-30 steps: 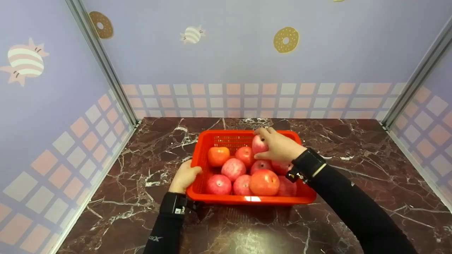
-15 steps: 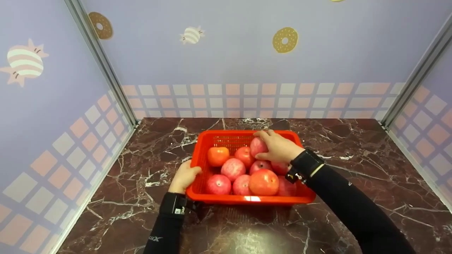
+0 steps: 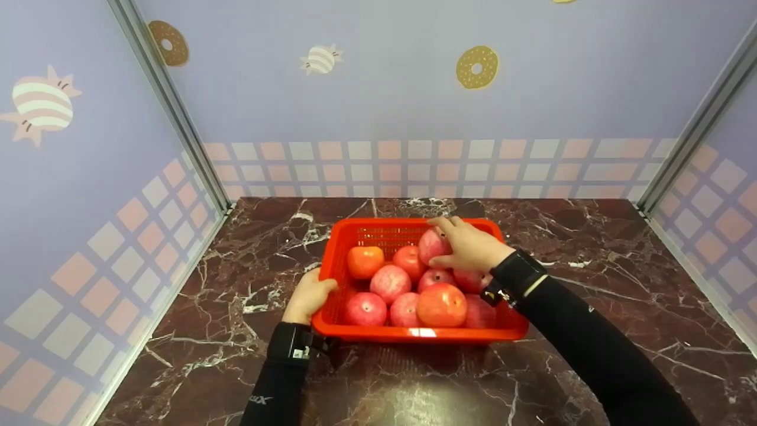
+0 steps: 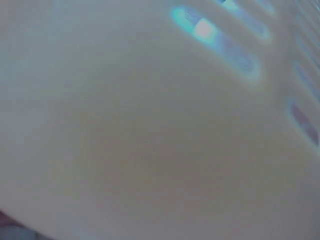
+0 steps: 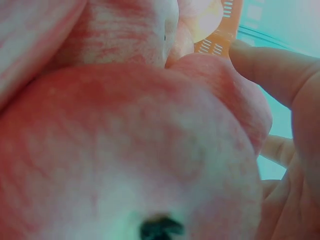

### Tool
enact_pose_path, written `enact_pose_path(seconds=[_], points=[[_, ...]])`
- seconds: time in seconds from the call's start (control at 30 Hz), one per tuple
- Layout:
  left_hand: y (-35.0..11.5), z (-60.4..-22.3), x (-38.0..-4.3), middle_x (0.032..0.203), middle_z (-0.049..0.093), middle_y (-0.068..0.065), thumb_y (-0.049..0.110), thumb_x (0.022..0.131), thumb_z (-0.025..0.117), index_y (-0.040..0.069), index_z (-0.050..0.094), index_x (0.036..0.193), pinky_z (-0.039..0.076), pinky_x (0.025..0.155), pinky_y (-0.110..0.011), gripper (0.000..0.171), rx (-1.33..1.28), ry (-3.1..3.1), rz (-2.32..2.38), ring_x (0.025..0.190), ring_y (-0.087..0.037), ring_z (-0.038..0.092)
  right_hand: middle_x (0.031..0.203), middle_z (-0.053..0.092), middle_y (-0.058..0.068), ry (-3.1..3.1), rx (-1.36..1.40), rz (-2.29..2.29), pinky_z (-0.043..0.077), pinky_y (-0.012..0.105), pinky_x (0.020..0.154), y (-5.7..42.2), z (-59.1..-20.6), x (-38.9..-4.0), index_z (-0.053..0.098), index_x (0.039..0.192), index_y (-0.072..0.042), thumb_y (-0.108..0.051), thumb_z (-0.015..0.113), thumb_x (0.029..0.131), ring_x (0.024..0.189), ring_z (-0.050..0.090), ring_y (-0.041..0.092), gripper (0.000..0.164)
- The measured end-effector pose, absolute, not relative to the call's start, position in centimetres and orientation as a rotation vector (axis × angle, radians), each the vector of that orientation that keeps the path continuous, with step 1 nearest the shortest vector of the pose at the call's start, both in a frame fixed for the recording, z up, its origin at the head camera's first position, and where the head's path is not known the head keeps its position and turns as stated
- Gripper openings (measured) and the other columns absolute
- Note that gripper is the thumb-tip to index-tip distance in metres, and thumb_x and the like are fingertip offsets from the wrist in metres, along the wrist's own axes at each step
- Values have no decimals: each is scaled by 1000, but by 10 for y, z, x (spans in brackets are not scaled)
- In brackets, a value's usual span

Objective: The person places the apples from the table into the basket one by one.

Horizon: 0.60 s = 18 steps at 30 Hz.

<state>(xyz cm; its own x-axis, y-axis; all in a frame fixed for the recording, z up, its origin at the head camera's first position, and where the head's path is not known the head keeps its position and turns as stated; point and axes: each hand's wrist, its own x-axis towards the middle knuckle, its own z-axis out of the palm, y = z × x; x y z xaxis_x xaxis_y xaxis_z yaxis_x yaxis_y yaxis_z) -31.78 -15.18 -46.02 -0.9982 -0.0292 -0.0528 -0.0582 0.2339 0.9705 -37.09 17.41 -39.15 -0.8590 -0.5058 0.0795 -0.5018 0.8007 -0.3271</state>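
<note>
A red plastic basket (image 3: 378, 333) filled with several red apples (image 3: 391, 284) stands on the table. My left hand (image 3: 306, 297) grips its left rim, thumb over the edge. In the left wrist view a blurred pale surface fills most of the frame, with basket slots (image 4: 217, 42) at upper right. At the basket's back right, my right hand (image 3: 473, 245) holds an apple (image 3: 430, 247) between thumb and fingers, just above the other fruit. The right wrist view has a large apple with a dark stem (image 5: 125, 145) up front, and the thumb (image 5: 270, 67) beside the apple behind it.
Two orange-red round fruits, one at the back left (image 3: 365, 262) and a bigger one at the front (image 3: 442, 305), lie among the apples. The dark marbled table (image 3: 236, 355) is bounded by patterned panels (image 3: 384, 89) at the back and both sides.
The apple in my right hand has come down slightly and a little left, close onto the fruit below, and the fingers have shifted slightly over it. My left hand and the basket stay put.
</note>
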Motion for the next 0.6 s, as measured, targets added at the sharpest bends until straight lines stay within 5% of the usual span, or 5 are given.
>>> enact_pose_path(seconds=[0.6], points=[[-152, -461, -317, 99, 62, -24, -4, 76, 52, -12, 57, 108, 53, 71, -37, 34, -83, 2444, 1925, 83, -31, 62, 124, 49, 18, 3019, -863, -513, 49, 52, 91, 182, -379, -367, 40, 143, -14, -50, 72, 83, 112, 54, 35, 77]])
